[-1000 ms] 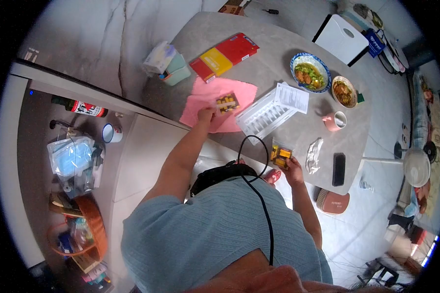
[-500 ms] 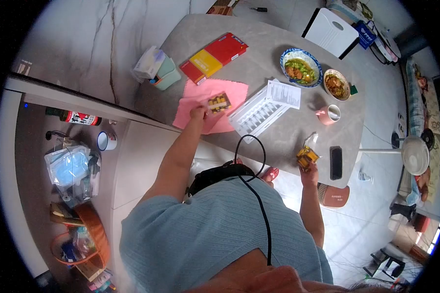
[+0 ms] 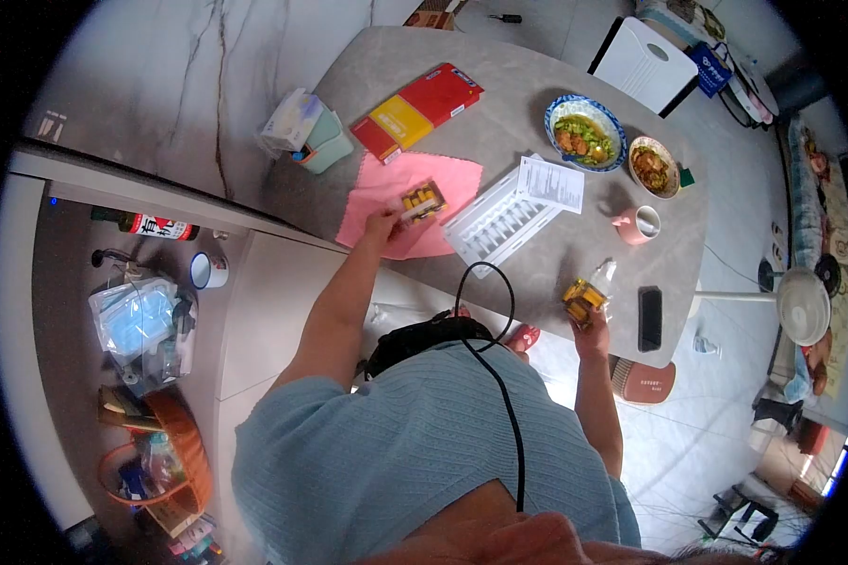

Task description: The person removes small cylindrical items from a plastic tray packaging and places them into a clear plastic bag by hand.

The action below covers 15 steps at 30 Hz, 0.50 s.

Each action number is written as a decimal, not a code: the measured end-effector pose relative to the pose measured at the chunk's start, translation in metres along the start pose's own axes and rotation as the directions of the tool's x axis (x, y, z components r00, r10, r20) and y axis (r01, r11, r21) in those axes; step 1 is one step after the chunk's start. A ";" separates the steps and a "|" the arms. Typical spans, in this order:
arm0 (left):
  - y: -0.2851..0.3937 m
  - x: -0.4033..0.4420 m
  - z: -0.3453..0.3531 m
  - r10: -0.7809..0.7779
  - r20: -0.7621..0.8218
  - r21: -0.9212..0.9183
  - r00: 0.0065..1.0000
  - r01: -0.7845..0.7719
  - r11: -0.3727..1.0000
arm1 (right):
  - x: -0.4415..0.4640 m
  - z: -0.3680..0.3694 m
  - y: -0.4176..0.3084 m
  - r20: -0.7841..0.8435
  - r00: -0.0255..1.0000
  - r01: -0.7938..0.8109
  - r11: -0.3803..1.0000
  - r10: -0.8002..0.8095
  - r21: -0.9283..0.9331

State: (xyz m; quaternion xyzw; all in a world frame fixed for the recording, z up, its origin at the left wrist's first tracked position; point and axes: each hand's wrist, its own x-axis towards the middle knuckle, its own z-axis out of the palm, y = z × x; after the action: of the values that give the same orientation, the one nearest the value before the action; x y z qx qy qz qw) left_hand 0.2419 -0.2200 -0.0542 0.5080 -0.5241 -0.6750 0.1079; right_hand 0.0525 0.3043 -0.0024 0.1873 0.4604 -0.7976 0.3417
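My left hand (image 3: 381, 227) is over the pink cloth (image 3: 361, 209), its fingers closed at the near corner of a clear pack of small yellow-brown pieces (image 3: 422, 201). Near the table's front edge, my right hand (image 3: 591, 336) grips a second clear pack of yellow-brown pieces (image 3: 583, 298) by its lower end. Loose clear wrapping (image 3: 607, 273) sticks up from that pack's far end. The exact kind of the pieces is too small to tell. Between my hands lies a white slotted tray (image 3: 485, 240), with a printed leaflet (image 3: 552, 185) across its far end.
A red-and-yellow box (image 3: 418, 111) and a green container (image 3: 327, 141) lie beyond the cloth. At the right are a blue-rimmed food bowl (image 3: 585, 102), a smaller bowl (image 3: 670, 151), a pink mug (image 3: 624, 226) and a phone (image 3: 649, 318). A black cable (image 3: 513, 405) hangs before my body.
The pack at my left hand has turned slightly on the cloth. My right hand has shifted a little left, tilting its pack. The whole view has moved slightly.
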 end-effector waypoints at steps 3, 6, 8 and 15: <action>-0.007 -0.004 -0.002 0.002 0.048 -0.154 0.999 0.006 0.988 | -0.002 0.011 0.001 0.066 0.998 -0.005 1.000 0.006 -0.020; -0.015 0.003 -0.013 -0.023 0.166 -0.290 0.986 0.071 0.954 | 0.001 0.011 0.006 0.100 0.995 -0.018 0.999 0.021 -0.032; -0.017 0.003 -0.020 -0.040 0.199 -0.280 0.979 0.096 0.955 | -0.002 0.020 0.004 0.080 0.996 -0.029 0.999 0.032 -0.043; -0.034 0.000 -0.060 -0.055 0.038 -0.332 0.998 0.064 0.941 | -0.004 0.039 0.006 0.177 0.982 -0.046 0.994 0.063 -0.096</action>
State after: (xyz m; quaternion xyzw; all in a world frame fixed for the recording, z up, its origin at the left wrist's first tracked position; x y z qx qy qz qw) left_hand 0.3034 -0.2412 -0.0781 0.4884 -0.3886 -0.7639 0.1642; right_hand 0.0599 0.2700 0.0159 0.1111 0.4583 -0.7797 0.4119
